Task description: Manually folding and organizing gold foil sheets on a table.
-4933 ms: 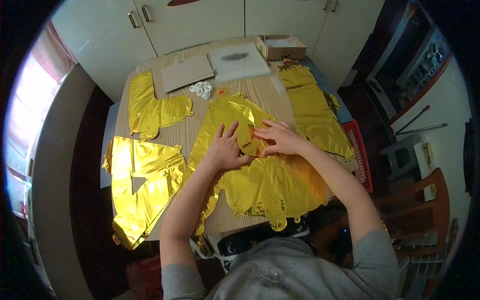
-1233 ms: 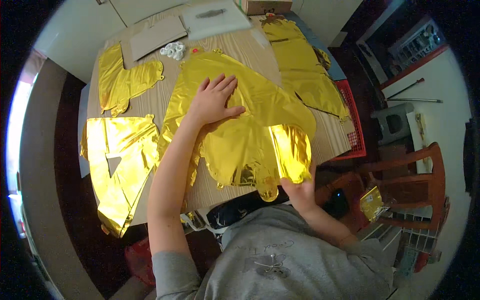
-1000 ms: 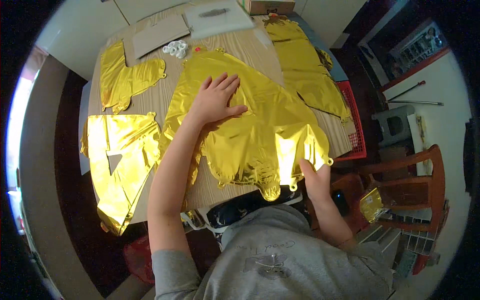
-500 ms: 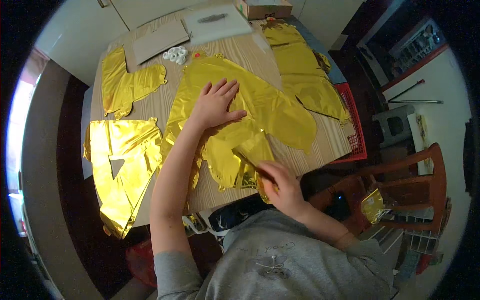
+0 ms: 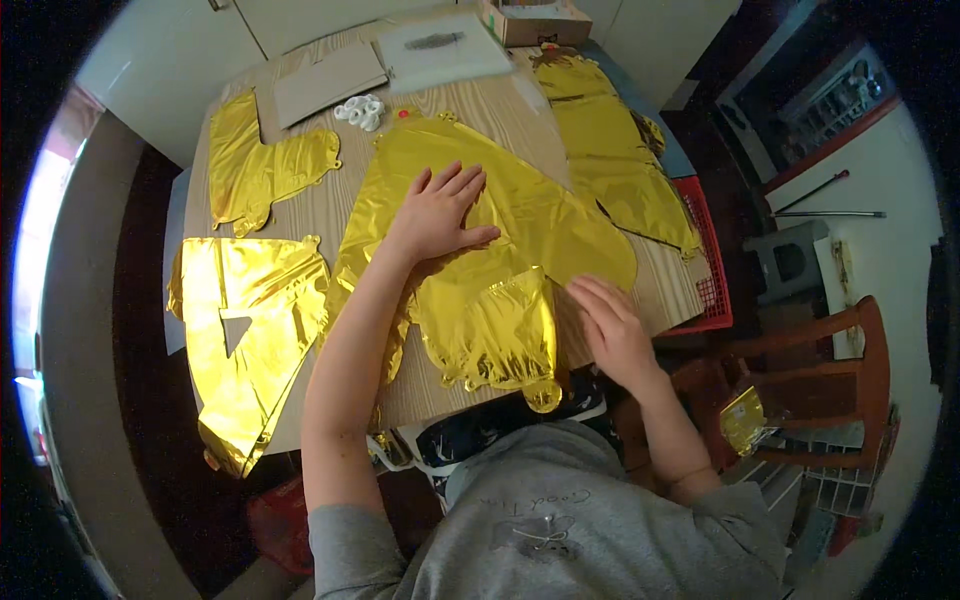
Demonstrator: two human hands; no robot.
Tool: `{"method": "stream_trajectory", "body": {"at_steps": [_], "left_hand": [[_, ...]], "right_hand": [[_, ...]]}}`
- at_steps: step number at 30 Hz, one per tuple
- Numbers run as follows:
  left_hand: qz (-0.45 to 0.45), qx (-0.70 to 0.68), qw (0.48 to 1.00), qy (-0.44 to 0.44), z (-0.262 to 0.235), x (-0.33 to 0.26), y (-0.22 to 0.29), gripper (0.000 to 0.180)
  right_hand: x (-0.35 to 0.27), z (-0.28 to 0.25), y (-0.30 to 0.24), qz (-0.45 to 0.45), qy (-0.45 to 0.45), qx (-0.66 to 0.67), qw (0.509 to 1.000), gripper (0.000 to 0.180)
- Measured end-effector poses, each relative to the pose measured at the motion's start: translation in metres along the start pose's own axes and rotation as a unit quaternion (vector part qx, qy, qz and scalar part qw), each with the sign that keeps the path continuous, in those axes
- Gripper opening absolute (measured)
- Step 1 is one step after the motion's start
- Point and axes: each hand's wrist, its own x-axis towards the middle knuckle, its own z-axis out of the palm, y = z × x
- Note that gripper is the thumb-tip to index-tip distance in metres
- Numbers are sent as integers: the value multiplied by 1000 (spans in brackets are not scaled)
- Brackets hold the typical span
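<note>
A large flat gold foil balloon (image 5: 500, 195) is spread over the middle of the table. My left hand (image 5: 440, 215) lies flat on it, fingers stretched and thumb out to the right. My right hand (image 5: 618, 335) is beside the balloon's near right edge, fingers extended and somewhat together, with nothing visible in them. The near part (image 5: 500, 330) of the foil is wrinkled and bright, with a rounded tab hanging over the table's front edge. Whether the right fingertips touch the foil or table, I cannot tell.
More flat gold foil balloons lie around: a number-four shape (image 5: 265, 300), an angled one (image 5: 265, 165) and a long one (image 5: 610, 140). White rings (image 5: 360, 112), cardboard (image 5: 330, 85), a clear sheet (image 5: 445, 55) and a box (image 5: 537, 25) stand farther back. A red basket (image 5: 708, 255) and wooden chair (image 5: 800, 375) are right.
My right hand has moved right and away from the foil's near edge, its fingers straightening. The near part of the foil now lies more spread out. My left hand stays in place.
</note>
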Motion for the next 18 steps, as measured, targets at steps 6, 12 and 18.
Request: {"method": "stream_trajectory", "body": {"at_steps": [6, 12, 18], "left_hand": [[-4, -1, 1000, -15, -2, 1, 1, 84], [-3, -1, 1000, -15, -2, 0, 1, 84], [-6, -2, 1000, -21, -5, 0, 2, 84]], "right_hand": [[-7, -3, -1, 103, -106, 120, 982, 58], [3, 7, -9, 19, -108, 58, 992, 51], [8, 9, -18, -61, -103, -8, 993, 44]]}}
